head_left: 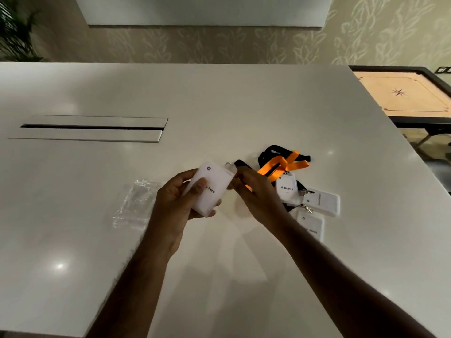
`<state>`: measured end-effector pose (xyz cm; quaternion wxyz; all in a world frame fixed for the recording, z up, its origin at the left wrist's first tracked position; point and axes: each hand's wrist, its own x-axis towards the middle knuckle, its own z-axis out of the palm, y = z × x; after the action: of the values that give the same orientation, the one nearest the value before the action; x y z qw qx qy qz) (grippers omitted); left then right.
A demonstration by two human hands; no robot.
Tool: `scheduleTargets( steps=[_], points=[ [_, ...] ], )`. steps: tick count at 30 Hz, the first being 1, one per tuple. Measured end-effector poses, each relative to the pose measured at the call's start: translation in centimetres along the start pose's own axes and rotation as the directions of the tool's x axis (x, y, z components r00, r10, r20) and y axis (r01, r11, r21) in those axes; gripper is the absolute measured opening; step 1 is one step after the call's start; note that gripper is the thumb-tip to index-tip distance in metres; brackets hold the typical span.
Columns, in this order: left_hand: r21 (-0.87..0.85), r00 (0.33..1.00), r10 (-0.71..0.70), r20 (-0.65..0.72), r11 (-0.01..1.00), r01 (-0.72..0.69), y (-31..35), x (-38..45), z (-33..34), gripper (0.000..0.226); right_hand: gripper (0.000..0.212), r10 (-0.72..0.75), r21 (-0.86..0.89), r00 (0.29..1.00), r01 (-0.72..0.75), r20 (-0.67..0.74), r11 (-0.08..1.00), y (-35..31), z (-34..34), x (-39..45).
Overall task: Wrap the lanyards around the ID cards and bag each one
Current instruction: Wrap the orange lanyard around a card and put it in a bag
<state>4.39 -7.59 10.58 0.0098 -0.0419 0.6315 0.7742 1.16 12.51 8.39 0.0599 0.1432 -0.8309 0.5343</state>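
Note:
My left hand (174, 203) holds a white ID card (211, 189) tilted above the white table (219, 106), thumb across its face. My right hand (256, 193) pinches the card's top right corner by its metal clip, with a black lanyard (240, 164) running out behind the fingers. To the right lie three more white ID cards (286, 189), (321, 201), (310, 226) under a tangle of orange lanyard (283, 164) and black lanyard (271, 152). Clear plastic bags (135, 206) lie flat to the left of my left hand.
A long metal cable slot (92, 128) is set into the table at the left. A carrom board (405, 93) on a dark stand sits beyond the table's right edge. A plant (14, 30) stands in the far left corner.

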Motion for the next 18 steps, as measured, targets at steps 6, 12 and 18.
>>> scheduleTargets(
  steps=[6,12,18],
  points=[
    [-0.066,0.997,-0.026,-0.079,0.998,0.02,0.4,0.5,-1.6,0.029,0.016,0.051,0.055,0.996,-0.055,0.075,0.997,-0.8,0.8,-0.8],
    [0.013,0.964,0.082,-0.254,0.997,-0.081,-0.1,1.5,-1.9,0.032,0.022,0.056,-0.176,0.973,-0.016,0.225,0.984,-2.0,2.1,-2.8],
    [0.266,0.925,0.194,-0.327,0.958,-0.107,-1.3,2.5,-1.8,0.032,0.058,0.073,-0.327,0.936,0.046,0.344,0.944,-4.1,2.9,-4.2]
  ],
)
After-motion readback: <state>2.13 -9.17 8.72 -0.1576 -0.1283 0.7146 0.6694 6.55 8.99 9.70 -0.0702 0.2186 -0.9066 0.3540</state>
